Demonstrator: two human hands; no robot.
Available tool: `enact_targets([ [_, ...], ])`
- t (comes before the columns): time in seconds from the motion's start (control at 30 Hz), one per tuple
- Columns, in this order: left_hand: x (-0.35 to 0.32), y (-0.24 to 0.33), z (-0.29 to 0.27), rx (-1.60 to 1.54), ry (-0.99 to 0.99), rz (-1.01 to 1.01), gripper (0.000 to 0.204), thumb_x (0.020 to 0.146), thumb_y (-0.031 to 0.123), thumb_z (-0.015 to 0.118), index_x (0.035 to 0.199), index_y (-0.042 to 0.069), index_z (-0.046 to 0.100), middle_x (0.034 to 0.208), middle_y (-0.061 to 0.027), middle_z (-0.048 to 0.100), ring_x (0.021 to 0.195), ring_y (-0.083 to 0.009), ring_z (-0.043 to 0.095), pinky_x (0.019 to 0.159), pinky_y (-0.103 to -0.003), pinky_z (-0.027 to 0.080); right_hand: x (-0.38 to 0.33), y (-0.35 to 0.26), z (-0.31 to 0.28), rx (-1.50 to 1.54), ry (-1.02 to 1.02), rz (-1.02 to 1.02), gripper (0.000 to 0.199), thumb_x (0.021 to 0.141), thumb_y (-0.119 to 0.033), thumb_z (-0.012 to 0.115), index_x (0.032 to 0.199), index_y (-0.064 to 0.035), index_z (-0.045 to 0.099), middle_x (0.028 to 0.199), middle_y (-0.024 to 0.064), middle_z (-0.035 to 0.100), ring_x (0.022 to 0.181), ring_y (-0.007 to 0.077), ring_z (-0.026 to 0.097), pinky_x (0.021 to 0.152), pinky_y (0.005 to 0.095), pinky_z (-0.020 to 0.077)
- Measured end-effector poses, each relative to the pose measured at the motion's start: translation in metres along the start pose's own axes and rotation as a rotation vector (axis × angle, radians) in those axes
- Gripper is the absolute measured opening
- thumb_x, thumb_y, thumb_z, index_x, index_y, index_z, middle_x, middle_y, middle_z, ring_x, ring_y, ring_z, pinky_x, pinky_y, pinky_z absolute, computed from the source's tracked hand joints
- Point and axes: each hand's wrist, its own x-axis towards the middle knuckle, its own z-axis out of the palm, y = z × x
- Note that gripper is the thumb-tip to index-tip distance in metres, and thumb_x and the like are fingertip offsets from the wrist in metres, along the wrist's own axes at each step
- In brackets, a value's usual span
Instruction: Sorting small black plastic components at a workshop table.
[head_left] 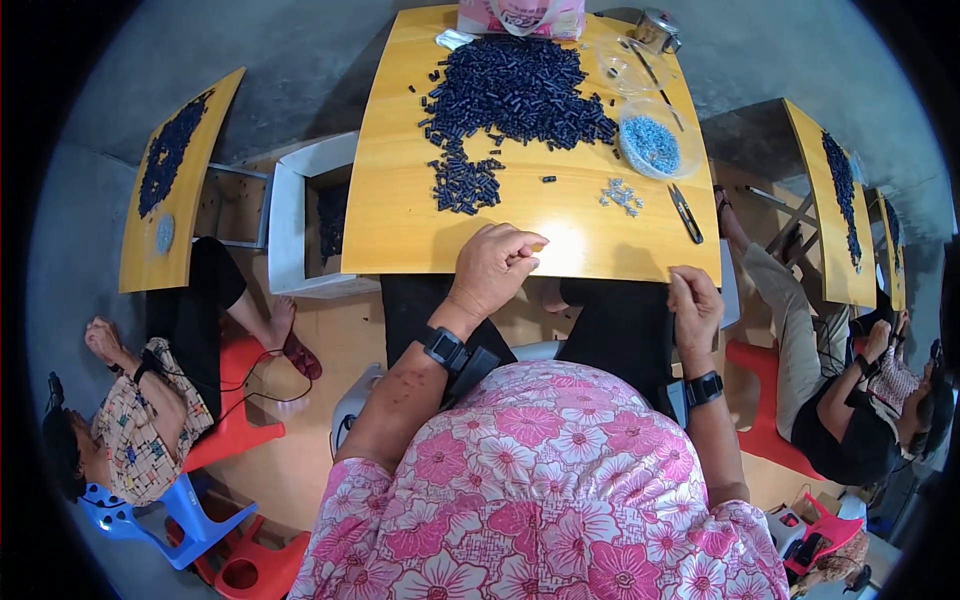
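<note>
At the centre of the frame, the left hand (496, 268) is over the near edge of the yellow table (400, 205), fingers curled, thumb and index tip bent toward each other. The right hand (697, 305), right of centre, is at the near right corner, its fingers folded in. I cannot tell whether either hand grips anything.

The short dark-blue cylindrical pieces (510, 95) heap in the upper middle; a smaller cluster (466, 187) lies nearer the left hand, and 1 loose piece (549, 179) lies apart. To the upper right are a clear round tub (691, 150) of pale-blue bits (650, 143), scattered silvery parts (622, 196) and black snips (694, 230).

The step in hand seems to be fine fingertip work on small parts; the next move would call for a precise 2-finger pinch.
</note>
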Motion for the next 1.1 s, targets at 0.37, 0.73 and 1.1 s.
enact_targets([
  [0.37, -0.003, -0.003, 0.002, -0.071, 0.002, -0.022, 0.023, 0.076, 0.005, 0.067, 0.096, 0.011, 0.076, 0.078, -0.0048, 0.065, 0.076, -0.0249, 0.060, 0.070, -0.037, 0.050, 0.086, -0.036, 0.141, -0.545, -0.267, -0.496, 0.022, 0.089, -0.010, 0.064, 0.110, -0.0096, 0.069, 0.111, 0.0161, 0.063, 0.090, 0.0359, 0.067, 0.077, 0.0436, 0.0550],
  [0.73, -0.001, -0.001, 0.000, -0.103, -0.019, -0.072, 0.022, 0.077, 0.007, 0.066, 0.097, 0.010, 0.076, 0.079, -0.0056, 0.065, 0.076, -0.0251, 0.061, 0.069, -0.037, 0.051, 0.088, -0.039, 0.155, -0.784, -0.399, -0.520, 0.007, 0.087, -0.009, 0.060, 0.089, -0.0030, 0.063, 0.098, 0.0189, 0.060, 0.087, 0.0387, 0.065, 0.076, 0.0474, 0.0543],
  [1.1, -0.002, -0.004, 0.001, -0.096, -0.024, -0.100, 0.024, 0.079, 0.003, 0.071, 0.103, 0.009, 0.076, 0.081, -0.0039, 0.064, 0.068, -0.0138, 0.061, 0.069, -0.027, 0.053, 0.074, -0.025, 0.146, -0.585, -0.379, -0.561, 0.010, 0.089, -0.010, 0.059, 0.097, -0.0042, 0.063, 0.099, 0.0185, 0.060, 0.087, 0.0416, 0.061, 0.078, 0.0476, 0.0513],
])
